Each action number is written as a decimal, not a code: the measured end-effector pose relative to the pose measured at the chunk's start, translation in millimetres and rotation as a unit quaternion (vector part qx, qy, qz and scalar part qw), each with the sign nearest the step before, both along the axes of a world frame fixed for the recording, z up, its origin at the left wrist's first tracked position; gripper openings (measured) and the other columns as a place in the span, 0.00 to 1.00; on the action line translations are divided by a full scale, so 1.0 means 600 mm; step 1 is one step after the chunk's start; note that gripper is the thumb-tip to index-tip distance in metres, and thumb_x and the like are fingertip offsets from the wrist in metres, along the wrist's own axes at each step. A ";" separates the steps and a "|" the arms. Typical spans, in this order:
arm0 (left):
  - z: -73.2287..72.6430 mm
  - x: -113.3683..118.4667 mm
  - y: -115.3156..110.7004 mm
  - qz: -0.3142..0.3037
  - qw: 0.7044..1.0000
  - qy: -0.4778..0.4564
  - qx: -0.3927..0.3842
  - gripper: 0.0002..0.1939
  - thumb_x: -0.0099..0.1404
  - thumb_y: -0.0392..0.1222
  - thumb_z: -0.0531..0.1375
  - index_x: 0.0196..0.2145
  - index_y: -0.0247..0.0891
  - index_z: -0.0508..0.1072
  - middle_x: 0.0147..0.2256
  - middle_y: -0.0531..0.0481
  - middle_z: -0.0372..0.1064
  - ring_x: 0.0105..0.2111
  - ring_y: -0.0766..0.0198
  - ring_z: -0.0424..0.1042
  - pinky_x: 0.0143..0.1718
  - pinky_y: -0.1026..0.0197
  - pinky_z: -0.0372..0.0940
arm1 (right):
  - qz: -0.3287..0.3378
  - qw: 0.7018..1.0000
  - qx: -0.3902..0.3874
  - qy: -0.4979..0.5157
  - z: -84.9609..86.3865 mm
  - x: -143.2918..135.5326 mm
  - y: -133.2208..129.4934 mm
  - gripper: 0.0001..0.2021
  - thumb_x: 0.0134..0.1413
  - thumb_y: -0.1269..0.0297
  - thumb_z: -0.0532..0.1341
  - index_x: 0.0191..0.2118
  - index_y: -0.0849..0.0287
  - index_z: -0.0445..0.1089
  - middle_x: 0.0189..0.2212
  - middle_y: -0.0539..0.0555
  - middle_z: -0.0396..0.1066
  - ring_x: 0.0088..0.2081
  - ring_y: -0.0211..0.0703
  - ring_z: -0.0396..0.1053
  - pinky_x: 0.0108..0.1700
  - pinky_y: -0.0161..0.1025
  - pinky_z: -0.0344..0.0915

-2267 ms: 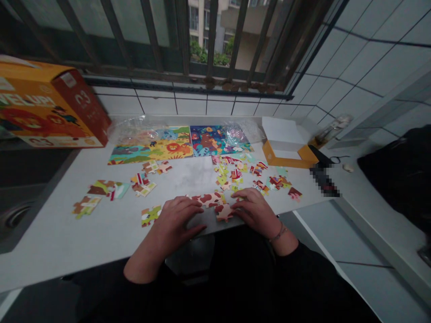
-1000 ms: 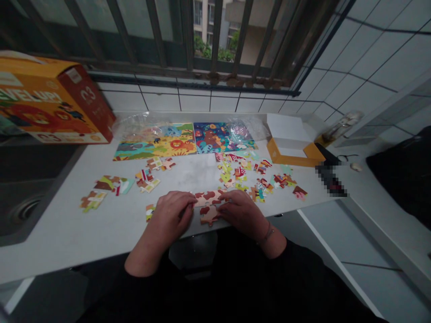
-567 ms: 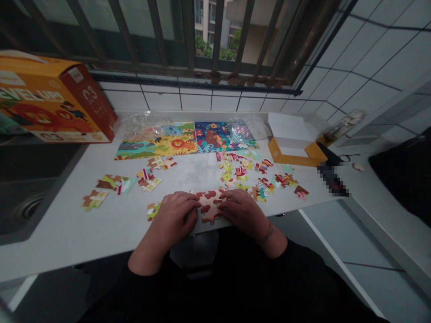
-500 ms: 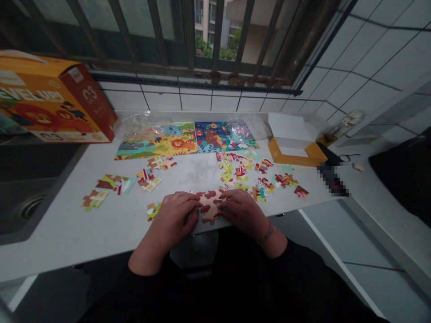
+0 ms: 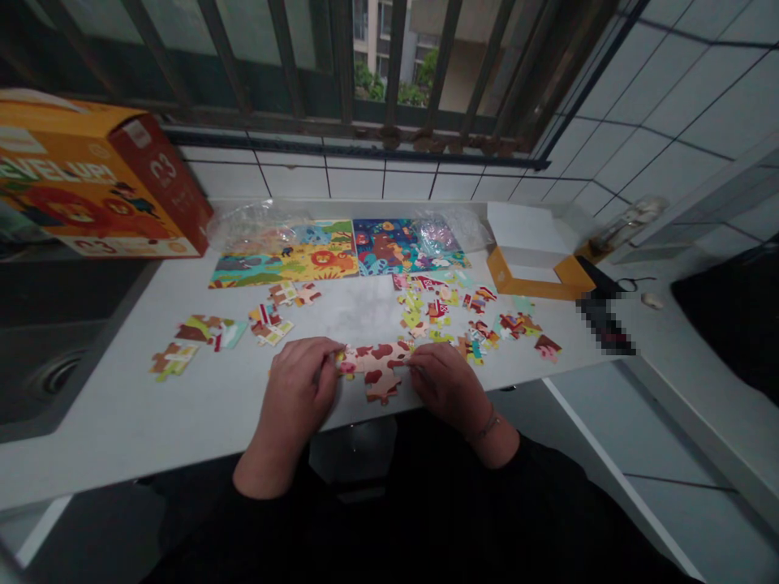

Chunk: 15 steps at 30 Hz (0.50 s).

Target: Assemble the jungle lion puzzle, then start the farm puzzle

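The left hand [image 5: 298,385] and right hand [image 5: 450,381] pinch the two ends of the cow puzzle [image 5: 381,378], their fingers close together. It lies near the front edge of the worktop [image 5: 213,422], within easy reach. Holding both ends likely keeps it flat and snug. Loose pieces [image 5: 437,310] lie spread out, maybe so each shows. The orange box [image 5: 66,182] says "EVEL UP!" and, it seems, "03".
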<state>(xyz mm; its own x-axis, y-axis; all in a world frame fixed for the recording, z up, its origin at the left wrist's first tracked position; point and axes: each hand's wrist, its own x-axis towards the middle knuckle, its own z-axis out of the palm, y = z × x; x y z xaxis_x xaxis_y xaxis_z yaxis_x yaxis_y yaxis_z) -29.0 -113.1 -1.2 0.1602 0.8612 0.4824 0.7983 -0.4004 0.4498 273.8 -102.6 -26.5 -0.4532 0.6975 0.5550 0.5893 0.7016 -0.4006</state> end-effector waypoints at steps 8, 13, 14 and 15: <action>0.005 0.019 -0.011 -0.074 0.996 0.049 -0.004 0.14 0.79 0.42 0.59 0.58 0.47 0.79 0.56 0.42 0.79 0.56 0.45 0.77 0.56 0.41 0.68 | -0.029 0.999 0.010 0.026 -0.005 0.003 -0.004 0.15 0.65 0.76 0.58 0.52 0.51 0.71 0.45 0.58 0.77 0.49 0.55 0.75 0.52 0.55 0.74; -0.002 0.036 -0.014 -0.176 0.972 0.121 -0.097 0.20 0.71 0.54 0.73 0.58 0.51 0.79 0.61 0.44 0.78 0.60 0.41 0.76 0.57 0.38 0.65 | -0.033 0.999 0.002 0.016 -0.009 0.004 -0.004 0.15 0.64 0.76 0.59 0.51 0.52 0.71 0.45 0.58 0.77 0.48 0.56 0.74 0.51 0.54 0.72; -0.003 0.037 -0.014 -0.179 0.970 0.125 -0.105 0.24 0.68 0.55 0.75 0.58 0.51 0.79 0.61 0.44 0.78 0.60 0.40 0.76 0.57 0.38 0.65 | -0.033 0.999 0.000 0.015 -0.010 0.004 -0.004 0.14 0.64 0.76 0.59 0.51 0.52 0.71 0.45 0.58 0.77 0.48 0.56 0.74 0.52 0.54 0.72; -0.005 0.036 -0.013 -0.178 0.970 0.127 -0.108 0.26 0.66 0.56 0.76 0.59 0.51 0.79 0.61 0.43 0.78 0.61 0.39 0.75 0.57 0.37 0.65 | -0.034 0.999 -0.001 0.014 -0.011 0.004 -0.004 0.14 0.63 0.76 0.59 0.50 0.52 0.71 0.45 0.58 0.77 0.48 0.56 0.74 0.52 0.54 0.72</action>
<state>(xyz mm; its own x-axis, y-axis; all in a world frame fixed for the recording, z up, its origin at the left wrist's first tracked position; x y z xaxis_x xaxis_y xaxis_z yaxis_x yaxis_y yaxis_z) -7.4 -120.7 -4.2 0.5567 0.8056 0.2026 0.7225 -0.5899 0.3606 276.5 -104.7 -32.9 -0.3889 0.7274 0.5654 0.6248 0.6592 -0.4183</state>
